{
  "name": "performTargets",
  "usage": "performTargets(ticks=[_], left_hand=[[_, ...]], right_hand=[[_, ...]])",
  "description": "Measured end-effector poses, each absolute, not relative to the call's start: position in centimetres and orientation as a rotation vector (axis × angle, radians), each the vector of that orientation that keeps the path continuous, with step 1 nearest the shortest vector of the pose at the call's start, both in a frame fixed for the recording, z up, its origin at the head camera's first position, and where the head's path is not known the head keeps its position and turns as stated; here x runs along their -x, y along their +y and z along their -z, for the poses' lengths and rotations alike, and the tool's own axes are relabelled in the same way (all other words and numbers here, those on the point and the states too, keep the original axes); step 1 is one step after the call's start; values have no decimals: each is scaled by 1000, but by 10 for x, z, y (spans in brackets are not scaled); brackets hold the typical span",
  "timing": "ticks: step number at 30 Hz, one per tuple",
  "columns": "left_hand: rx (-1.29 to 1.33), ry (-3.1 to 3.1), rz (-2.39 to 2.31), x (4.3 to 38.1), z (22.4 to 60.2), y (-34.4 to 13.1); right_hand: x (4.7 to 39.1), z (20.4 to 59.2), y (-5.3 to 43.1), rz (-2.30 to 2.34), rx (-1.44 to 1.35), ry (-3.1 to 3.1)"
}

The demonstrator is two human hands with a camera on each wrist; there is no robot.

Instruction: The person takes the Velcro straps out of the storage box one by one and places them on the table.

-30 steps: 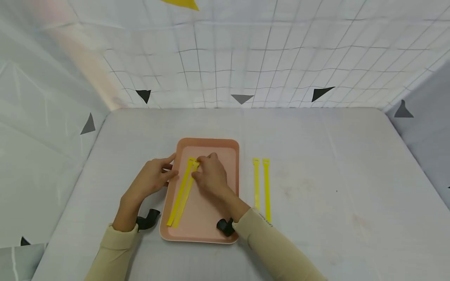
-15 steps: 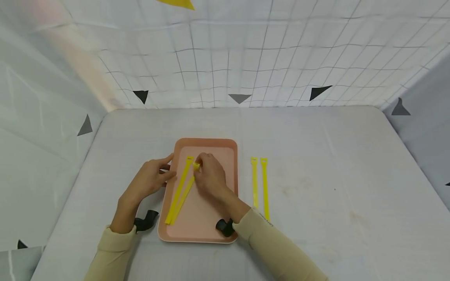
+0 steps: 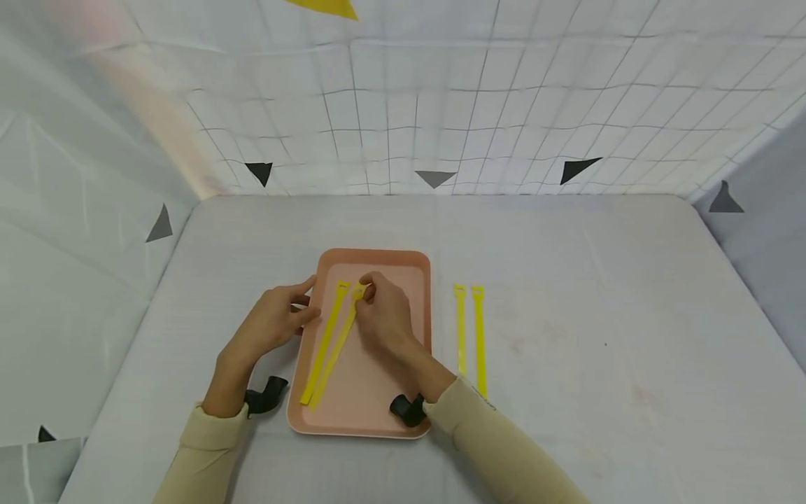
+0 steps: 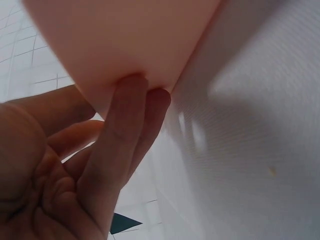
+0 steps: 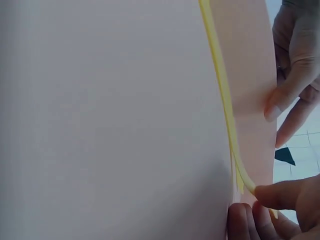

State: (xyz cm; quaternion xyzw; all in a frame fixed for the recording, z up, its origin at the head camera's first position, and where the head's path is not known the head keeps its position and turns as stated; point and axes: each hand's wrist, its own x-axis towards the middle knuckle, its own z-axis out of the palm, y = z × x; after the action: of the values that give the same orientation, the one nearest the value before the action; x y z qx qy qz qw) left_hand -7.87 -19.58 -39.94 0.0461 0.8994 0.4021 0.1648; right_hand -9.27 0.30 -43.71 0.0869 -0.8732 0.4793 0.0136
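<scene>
My left hand (image 3: pixel 273 318) holds the left rim of a pink tray (image 3: pixel 365 427), its thumb over the edge and fingertips against the outer wall, seen close in the left wrist view. Over the tray, my right hand (image 3: pixel 385 315) pinches a flat yellow cable strap (image 3: pixel 340 343) near its slotted head; the right wrist view shows that strap (image 5: pixel 227 107) bending up to the thumb. A second yellow strap (image 3: pixel 324 343) lies left of it in the tray. Their tails lie close together at the tray's lower left.
Two more yellow straps, a left one (image 3: pixel 460 329) and a right one (image 3: pixel 480 336), lie side by side on the white table (image 3: pixel 567 280) right of the tray. Black wrist mounts (image 3: pixel 267 395) sit at both cuffs. Gridded white sheeting (image 3: pixel 441 91) stands behind the table.
The head of the pinched strap has moved right, away from the strap beside it, along with my right hand. My left hand stays at the tray's rim.
</scene>
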Motion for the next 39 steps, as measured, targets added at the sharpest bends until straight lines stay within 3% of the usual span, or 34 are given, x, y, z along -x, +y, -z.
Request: performTargets(ticks=[8, 21, 39], left_hand=[[-165, 2590, -1130, 78, 398, -196], [-211, 2592, -1138, 77, 400, -198], [-209, 2589, -1130, 77, 401, -199]], right_hand=[[95, 433, 7, -1721, -119, -2620], [95, 431, 8, -2013, -93, -2536], [95, 435, 8, -2017, -72, -2547]])
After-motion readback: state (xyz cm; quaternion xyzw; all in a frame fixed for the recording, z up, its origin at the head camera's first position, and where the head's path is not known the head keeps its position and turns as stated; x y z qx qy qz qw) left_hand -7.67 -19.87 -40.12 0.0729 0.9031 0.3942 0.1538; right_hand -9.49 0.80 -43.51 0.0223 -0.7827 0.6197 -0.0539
